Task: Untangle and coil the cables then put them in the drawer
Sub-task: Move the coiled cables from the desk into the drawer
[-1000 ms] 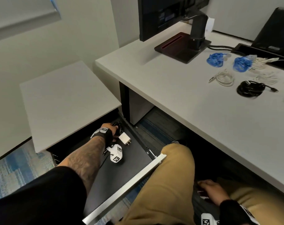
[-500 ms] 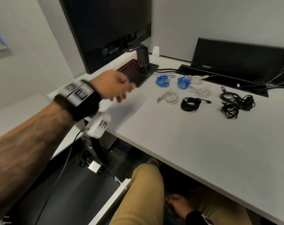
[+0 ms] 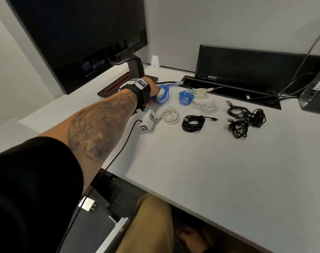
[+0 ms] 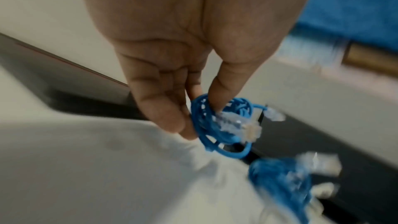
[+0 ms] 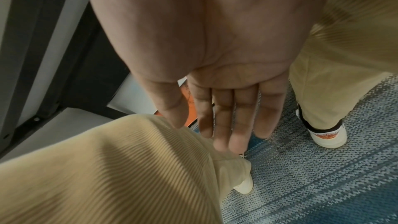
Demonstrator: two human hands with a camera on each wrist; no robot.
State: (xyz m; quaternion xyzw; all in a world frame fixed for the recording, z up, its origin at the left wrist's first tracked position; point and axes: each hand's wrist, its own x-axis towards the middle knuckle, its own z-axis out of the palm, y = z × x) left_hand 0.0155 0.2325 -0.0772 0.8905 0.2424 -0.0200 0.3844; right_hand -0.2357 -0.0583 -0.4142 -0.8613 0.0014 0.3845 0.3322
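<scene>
My left hand (image 3: pixel 151 94) reaches across the desk to a coiled blue cable (image 3: pixel 163 94) beside the monitor base. In the left wrist view my thumb and fingers (image 4: pixel 163 113) pinch that blue coil (image 4: pixel 217 125), whose clear plugs stick out. A second blue coil (image 3: pixel 186 97) lies just right of it, also blurred in the wrist view (image 4: pixel 280 181). My right hand (image 5: pixel 224 117) hangs under the desk between my knees with straight fingers and holds nothing. The open drawer (image 3: pixel 93 229) at lower left holds a white charger (image 3: pixel 87 204).
On the desk (image 3: pixel 192 161) lie white coils (image 3: pixel 171 115) (image 3: pixel 208 107) (image 3: pixel 200 92), a black coil (image 3: pixel 193 123) and a tangled black bundle (image 3: pixel 245 119). A monitor (image 3: pixel 78 33) on its stand is at back left, and a black cable tray (image 3: pixel 232 90) runs along the back.
My left hand has left the drawer, swung up over the desk and taken hold of the blue coil by the monitor base. The right hand has stayed under the desk.
</scene>
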